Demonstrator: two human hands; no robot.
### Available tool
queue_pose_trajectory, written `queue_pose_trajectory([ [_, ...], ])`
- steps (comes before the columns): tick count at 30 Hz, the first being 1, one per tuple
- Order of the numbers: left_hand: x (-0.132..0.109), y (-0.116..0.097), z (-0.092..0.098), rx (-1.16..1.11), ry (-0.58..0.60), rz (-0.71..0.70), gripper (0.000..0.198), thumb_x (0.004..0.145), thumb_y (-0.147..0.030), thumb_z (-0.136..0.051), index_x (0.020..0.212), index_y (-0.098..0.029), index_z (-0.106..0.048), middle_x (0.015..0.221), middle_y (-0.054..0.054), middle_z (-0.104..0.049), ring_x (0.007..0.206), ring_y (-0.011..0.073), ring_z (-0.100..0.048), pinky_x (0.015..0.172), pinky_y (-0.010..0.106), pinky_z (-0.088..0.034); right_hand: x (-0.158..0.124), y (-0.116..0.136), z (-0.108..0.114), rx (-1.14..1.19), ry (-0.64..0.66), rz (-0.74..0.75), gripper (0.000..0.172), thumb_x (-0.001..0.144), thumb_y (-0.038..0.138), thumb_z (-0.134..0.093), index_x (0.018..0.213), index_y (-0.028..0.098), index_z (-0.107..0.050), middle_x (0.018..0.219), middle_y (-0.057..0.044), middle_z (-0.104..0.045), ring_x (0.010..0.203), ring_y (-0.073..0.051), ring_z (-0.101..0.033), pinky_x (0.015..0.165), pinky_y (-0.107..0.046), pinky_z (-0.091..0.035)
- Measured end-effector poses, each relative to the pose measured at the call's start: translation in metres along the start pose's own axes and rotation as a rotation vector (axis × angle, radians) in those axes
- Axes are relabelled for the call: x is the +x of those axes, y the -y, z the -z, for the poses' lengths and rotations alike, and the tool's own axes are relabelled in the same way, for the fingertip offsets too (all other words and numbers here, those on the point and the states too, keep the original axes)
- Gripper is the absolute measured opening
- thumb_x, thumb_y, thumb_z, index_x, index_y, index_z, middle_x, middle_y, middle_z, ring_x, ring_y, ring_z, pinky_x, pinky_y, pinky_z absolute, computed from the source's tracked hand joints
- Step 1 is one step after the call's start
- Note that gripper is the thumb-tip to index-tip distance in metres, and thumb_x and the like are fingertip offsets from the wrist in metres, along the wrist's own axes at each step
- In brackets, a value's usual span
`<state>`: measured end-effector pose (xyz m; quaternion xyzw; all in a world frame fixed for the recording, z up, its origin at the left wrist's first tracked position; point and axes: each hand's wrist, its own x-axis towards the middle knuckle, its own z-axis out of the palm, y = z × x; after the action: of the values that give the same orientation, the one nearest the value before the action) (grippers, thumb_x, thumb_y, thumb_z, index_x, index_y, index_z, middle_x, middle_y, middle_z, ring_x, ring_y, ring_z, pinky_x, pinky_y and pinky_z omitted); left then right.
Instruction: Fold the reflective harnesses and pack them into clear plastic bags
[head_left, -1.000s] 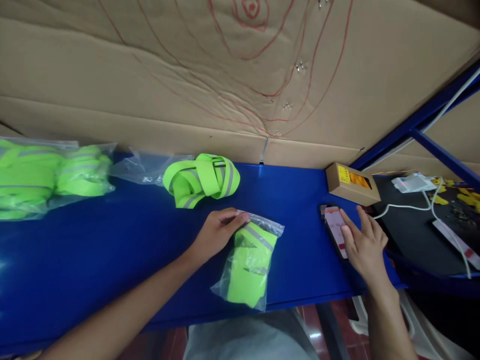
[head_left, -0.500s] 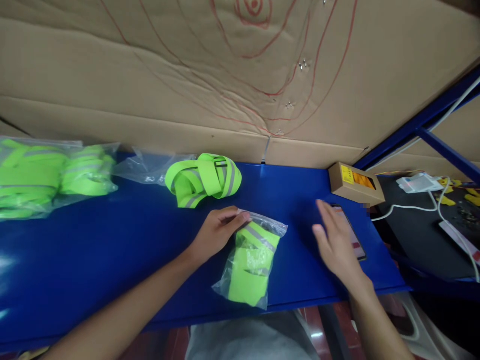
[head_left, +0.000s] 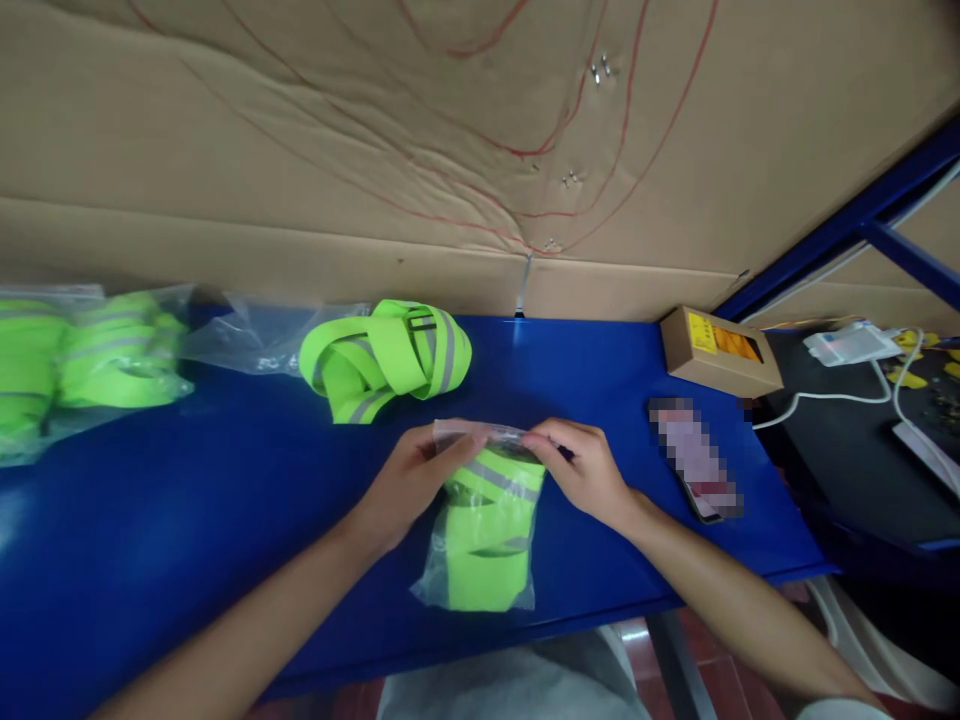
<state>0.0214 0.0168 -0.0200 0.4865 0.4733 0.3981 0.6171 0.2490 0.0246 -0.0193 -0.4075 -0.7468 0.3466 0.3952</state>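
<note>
A clear zip bag [head_left: 429, 583] with a folded neon-green reflective strap [head_left: 489, 535] inside lies near the front edge of the blue table. My left hand [head_left: 420, 475] pinches the bag's top edge at its left part. At the right end of the same edge, my right hand [head_left: 581, 465] grips the bag between thumb and fingers. Beyond the hands rests a loose coil of neon-green webbing [head_left: 397, 355] with a grey stripe. Behind it to the left is a flat transparent plastic bag [head_left: 259, 335].
Filled bags of green straps [head_left: 124, 350] lie at the left. A phone [head_left: 694, 460] and a small cardboard box [head_left: 716, 350] are on the right of the blue table [head_left: 247, 480]. A cardboard wall [head_left: 337, 130] stands behind. White cables [head_left: 817, 397] run over a black surface at far right.
My right hand has moved left from beside the phone and taken hold of the bag's top edge. The bag now sits straighter, with my left hand still on it.
</note>
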Motion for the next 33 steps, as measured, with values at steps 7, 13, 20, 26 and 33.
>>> queue_pose_trajectory([
  [7,0.002,-0.004,0.003,0.247,0.093,-0.187,0.032,0.095,-0.047,-0.066,0.088,-0.017,-0.078,0.074,0.001,-0.061,0.067,0.0129,-0.053,0.061,0.025,-0.038,-0.003,-0.004,0.005,0.251,0.08,-0.295,0.03,0.096,0.048,-0.067,0.085,0.02,-0.065,0.075,0.002,-0.061,0.067,-0.012,-0.053,0.061,-0.025,-0.041],
  [13,-0.002,0.004,0.003,-0.148,0.344,0.065,0.067,0.077,-0.064,-0.08,0.129,-0.023,-0.069,0.116,0.01,-0.075,0.106,0.0286,-0.071,0.09,0.035,-0.055,-0.014,0.019,0.004,0.257,-0.019,-0.275,0.028,0.103,0.046,-0.056,0.089,0.021,-0.059,0.076,0.003,-0.053,0.068,-0.012,-0.047,0.062,-0.025,-0.038],
  [20,-0.008,-0.001,-0.007,-0.182,0.435,0.172,0.067,0.073,-0.032,-0.09,0.134,-0.026,-0.063,0.116,0.008,-0.076,0.111,0.0291,-0.072,0.093,0.04,-0.059,-0.01,0.015,0.012,0.368,-0.195,-0.374,0.035,0.099,0.056,-0.062,0.087,0.022,-0.061,0.075,0.002,-0.052,0.068,-0.013,-0.049,0.064,-0.025,-0.042],
  [26,0.0,0.004,-0.008,-0.241,0.197,0.126,0.063,0.07,-0.03,-0.092,0.127,-0.022,-0.066,0.122,0.008,-0.076,0.11,0.0273,-0.073,0.096,0.037,-0.057,-0.009,0.005,0.003,0.536,0.029,-0.403,0.055,0.092,0.066,-0.064,0.133,0.03,-0.053,0.129,-0.007,-0.065,0.12,-0.023,-0.063,0.1,-0.036,-0.053],
  [33,0.006,0.001,0.005,-0.276,-0.02,0.0,0.061,0.075,-0.033,-0.09,0.13,-0.02,-0.066,0.134,0.01,-0.07,0.125,0.0307,-0.065,0.106,0.041,-0.054,-0.013,-0.008,-0.012,0.611,0.206,-0.429,0.064,0.086,0.048,-0.08,0.139,0.028,-0.051,0.126,-0.008,-0.068,0.113,-0.021,-0.068,0.097,-0.037,-0.055],
])
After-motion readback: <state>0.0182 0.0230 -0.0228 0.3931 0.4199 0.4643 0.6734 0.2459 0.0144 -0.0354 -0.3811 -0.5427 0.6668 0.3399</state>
